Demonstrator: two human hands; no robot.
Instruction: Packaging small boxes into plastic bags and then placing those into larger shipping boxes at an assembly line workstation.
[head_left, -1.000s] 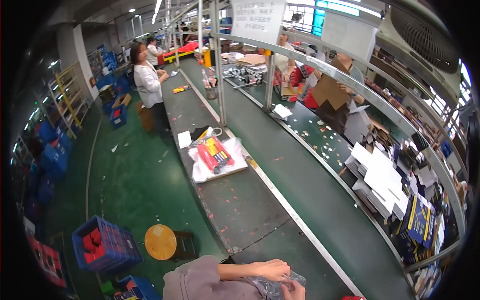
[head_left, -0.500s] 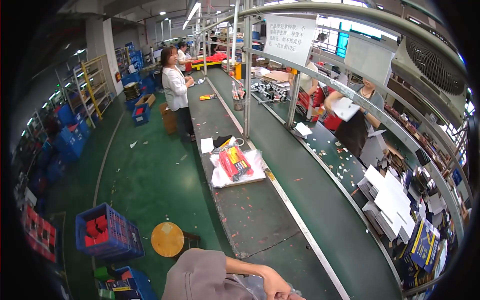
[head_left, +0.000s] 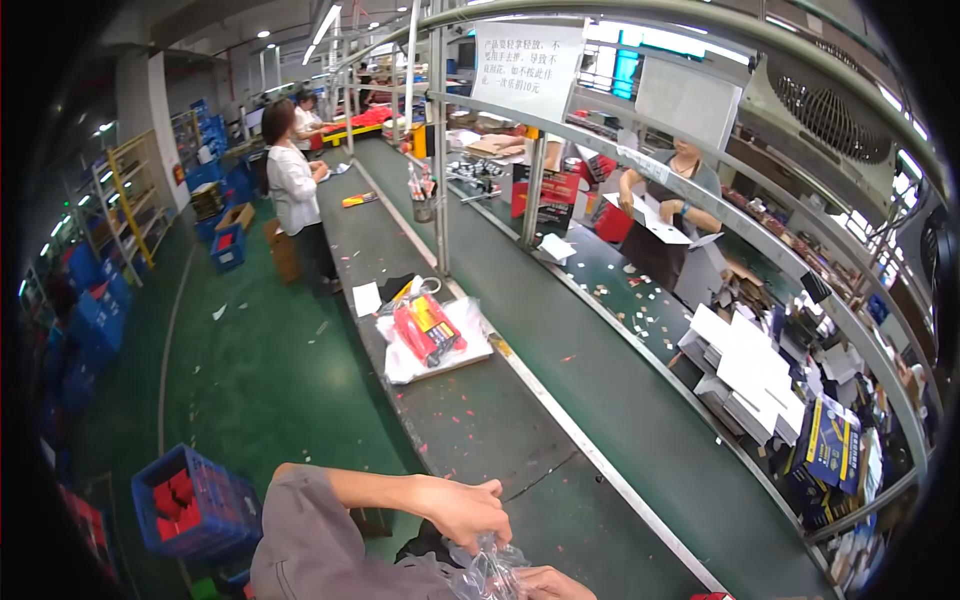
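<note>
Grey-sleeved, my left arm bends across the bottom of the view. At its end my left hand [head_left: 465, 515] is closed, its lower fingers gripping a crumpled clear plastic bag [head_left: 488, 572]. Against the bag's right side, at the bottom edge, is my right hand [head_left: 552, 583], closed on the plastic and only partly in view. A black thing [head_left: 425, 543] shows under my left forearm, too covered to name. Farther up the dark bench [head_left: 500, 430] lies a stack of white plastic bags [head_left: 468, 345] with a red item in a clear printed bag [head_left: 427, 328] on top.
A green conveyor [head_left: 590, 390] runs beside the bench behind a metal rail. A blue crate [head_left: 200, 510] of red pieces stands on the floor at left. White boxes [head_left: 750, 370] are piled at right. One co-worker [head_left: 292, 190] stands at left, another [head_left: 690, 190] across the conveyor.
My hands and the plastic bag have come further into view, and the left hand has risen and moved left. The view has shifted. The co-worker across has lowered the white box.
</note>
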